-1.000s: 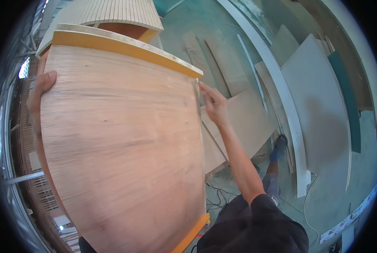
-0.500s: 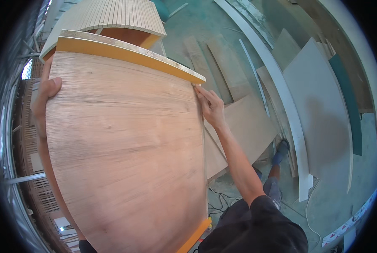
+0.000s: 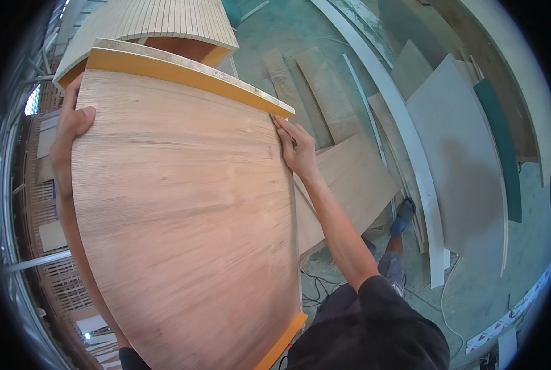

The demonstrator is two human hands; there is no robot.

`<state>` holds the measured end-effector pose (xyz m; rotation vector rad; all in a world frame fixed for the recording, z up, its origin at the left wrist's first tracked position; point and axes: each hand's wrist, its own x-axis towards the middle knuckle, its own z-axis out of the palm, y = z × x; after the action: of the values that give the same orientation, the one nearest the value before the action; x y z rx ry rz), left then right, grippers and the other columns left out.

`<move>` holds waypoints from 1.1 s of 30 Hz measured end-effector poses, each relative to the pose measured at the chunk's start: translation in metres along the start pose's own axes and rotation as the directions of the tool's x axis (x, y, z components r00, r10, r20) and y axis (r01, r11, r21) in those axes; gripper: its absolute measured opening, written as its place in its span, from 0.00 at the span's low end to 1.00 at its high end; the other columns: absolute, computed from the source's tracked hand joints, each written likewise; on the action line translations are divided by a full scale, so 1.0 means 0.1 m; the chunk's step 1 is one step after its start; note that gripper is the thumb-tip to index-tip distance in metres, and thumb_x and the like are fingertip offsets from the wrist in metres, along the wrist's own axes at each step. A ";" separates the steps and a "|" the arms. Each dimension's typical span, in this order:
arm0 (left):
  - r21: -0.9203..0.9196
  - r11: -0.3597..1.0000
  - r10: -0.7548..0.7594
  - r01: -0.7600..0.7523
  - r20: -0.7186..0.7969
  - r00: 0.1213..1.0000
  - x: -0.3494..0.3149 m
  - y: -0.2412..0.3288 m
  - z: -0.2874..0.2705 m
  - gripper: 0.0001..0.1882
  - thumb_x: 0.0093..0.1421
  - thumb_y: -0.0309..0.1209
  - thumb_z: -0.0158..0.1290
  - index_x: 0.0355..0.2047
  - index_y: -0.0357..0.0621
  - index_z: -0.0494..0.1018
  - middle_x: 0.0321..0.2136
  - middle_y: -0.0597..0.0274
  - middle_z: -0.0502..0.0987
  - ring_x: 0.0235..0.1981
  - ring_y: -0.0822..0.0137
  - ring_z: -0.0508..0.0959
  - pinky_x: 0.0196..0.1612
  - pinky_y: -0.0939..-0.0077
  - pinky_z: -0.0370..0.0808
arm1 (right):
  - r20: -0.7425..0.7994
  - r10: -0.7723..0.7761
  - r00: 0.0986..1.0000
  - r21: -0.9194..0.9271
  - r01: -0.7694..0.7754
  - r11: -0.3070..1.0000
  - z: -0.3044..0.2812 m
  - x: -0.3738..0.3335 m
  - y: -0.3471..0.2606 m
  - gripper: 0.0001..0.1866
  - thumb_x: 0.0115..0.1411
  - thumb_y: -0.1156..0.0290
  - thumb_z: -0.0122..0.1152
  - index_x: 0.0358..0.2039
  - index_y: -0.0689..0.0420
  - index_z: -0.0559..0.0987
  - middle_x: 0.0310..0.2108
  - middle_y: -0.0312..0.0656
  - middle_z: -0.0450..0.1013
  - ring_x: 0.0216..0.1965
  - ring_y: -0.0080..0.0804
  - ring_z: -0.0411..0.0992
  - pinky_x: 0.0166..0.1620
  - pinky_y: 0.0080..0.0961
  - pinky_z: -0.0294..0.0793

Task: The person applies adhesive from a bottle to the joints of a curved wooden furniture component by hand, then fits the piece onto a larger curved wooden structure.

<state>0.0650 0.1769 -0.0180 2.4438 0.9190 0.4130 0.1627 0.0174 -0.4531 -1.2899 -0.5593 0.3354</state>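
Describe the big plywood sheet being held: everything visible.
The plywood sheet is thin, reddish-brown, with fine grain lines, and looks bowed, though the fisheye exaggerates that. It fills the left of the view, lying over an orange-edged panel. The left hand grips its left edge, thumb on the face; the right hand presses its upper right edge.
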 end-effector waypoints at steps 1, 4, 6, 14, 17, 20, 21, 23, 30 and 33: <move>-0.010 1.000 0.012 -0.012 0.003 1.000 0.01 0.00 0.03 0.44 0.47 0.35 0.51 0.67 0.31 0.61 0.63 0.44 0.68 0.67 0.56 0.65 0.71 0.65 0.55 | -0.021 0.009 1.000 -0.060 -0.010 0.998 0.00 -0.02 0.23 0.16 0.67 0.74 0.60 0.54 0.51 0.83 0.29 0.48 0.77 0.30 0.41 0.76 0.37 0.33 0.75; -0.158 0.985 0.080 -0.073 0.039 0.996 0.10 0.05 0.25 0.43 0.50 0.38 0.50 0.66 0.28 0.61 0.63 0.42 0.67 0.67 0.56 0.64 0.71 0.66 0.54 | -0.124 0.005 0.992 -0.153 -0.024 0.988 -0.35 -0.34 1.24 0.15 0.67 0.74 0.60 0.53 0.52 0.84 0.29 0.46 0.78 0.29 0.38 0.75 0.36 0.31 0.75; -0.157 0.981 0.127 -0.117 0.055 0.990 0.17 0.14 0.31 0.43 0.51 0.38 0.50 0.66 0.27 0.61 0.63 0.41 0.67 0.67 0.56 0.64 0.71 0.66 0.53 | -0.180 -0.022 0.983 -0.025 0.018 1.000 -0.40 -0.32 1.55 0.15 0.67 0.74 0.61 0.53 0.52 0.84 0.29 0.46 0.78 0.29 0.35 0.75 0.36 0.30 0.74; -0.096 0.993 0.063 -0.062 0.007 0.998 -0.08 0.02 0.18 0.42 0.52 0.38 0.50 0.66 0.27 0.62 0.62 0.40 0.67 0.67 0.56 0.65 0.71 0.66 0.55 | -0.018 -0.128 0.992 0.057 0.128 0.990 0.00 0.21 -0.59 0.13 0.64 0.74 0.66 0.50 0.52 0.86 0.34 0.44 0.74 0.31 0.32 0.71 0.36 0.27 0.73; -0.085 0.994 0.070 -0.071 -0.008 0.998 -0.12 0.10 0.18 0.42 0.52 0.38 0.50 0.65 0.27 0.62 0.61 0.40 0.67 0.66 0.55 0.65 0.71 0.67 0.55 | -0.044 -0.127 0.991 0.062 0.129 0.990 0.04 0.19 -0.41 0.13 0.64 0.74 0.67 0.49 0.52 0.86 0.33 0.44 0.73 0.31 0.32 0.70 0.37 0.26 0.72; -0.121 0.988 0.101 -0.100 0.005 0.995 0.05 0.02 0.32 0.41 0.52 0.38 0.50 0.65 0.27 0.62 0.61 0.40 0.67 0.66 0.55 0.66 0.70 0.67 0.56 | -0.086 0.021 0.996 -0.113 -0.030 0.993 -0.33 -0.04 0.41 0.12 0.64 0.74 0.66 0.48 0.53 0.86 0.32 0.43 0.73 0.31 0.32 0.69 0.36 0.27 0.71; -0.093 0.991 0.097 -0.096 0.000 0.995 0.02 0.09 0.22 0.41 0.52 0.38 0.50 0.65 0.27 0.62 0.61 0.40 0.67 0.66 0.55 0.66 0.70 0.67 0.56 | -0.049 0.031 0.998 -0.148 -0.037 0.988 -0.38 -0.23 0.61 0.12 0.64 0.74 0.66 0.47 0.53 0.86 0.32 0.43 0.73 0.30 0.32 0.69 0.36 0.27 0.71; -0.074 0.990 0.121 -0.121 -0.010 0.993 0.12 0.09 0.18 0.41 0.52 0.38 0.50 0.65 0.27 0.62 0.61 0.40 0.68 0.66 0.55 0.66 0.70 0.68 0.56 | -0.018 0.022 1.000 -0.255 -0.025 0.967 -0.49 -0.15 0.65 0.11 0.64 0.74 0.65 0.47 0.53 0.86 0.31 0.42 0.73 0.30 0.33 0.70 0.35 0.28 0.71; -0.052 0.993 0.099 -0.103 -0.079 0.992 -0.09 0.17 0.50 0.40 0.53 0.40 0.51 0.64 0.27 0.64 0.60 0.40 0.69 0.64 0.56 0.68 0.68 0.69 0.60 | -0.013 -0.318 0.948 0.104 0.318 0.942 0.18 0.47 -1.46 0.12 0.64 0.74 0.66 0.48 0.54 0.86 0.31 0.39 0.71 0.31 0.27 0.68 0.33 0.24 0.68; -0.061 0.990 0.125 -0.130 -0.089 0.988 -0.20 0.25 0.39 0.40 0.54 0.41 0.51 0.64 0.29 0.64 0.59 0.41 0.69 0.63 0.57 0.68 0.67 0.70 0.61 | -0.068 -0.286 0.956 0.172 0.294 0.940 0.33 0.52 -1.47 0.13 0.64 0.75 0.66 0.48 0.53 0.86 0.30 0.38 0.72 0.30 0.26 0.67 0.32 0.22 0.67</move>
<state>0.0809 0.1344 -0.0393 2.4481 0.7724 0.5872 0.1757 0.0343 -0.2954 -1.0198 -0.6586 0.1092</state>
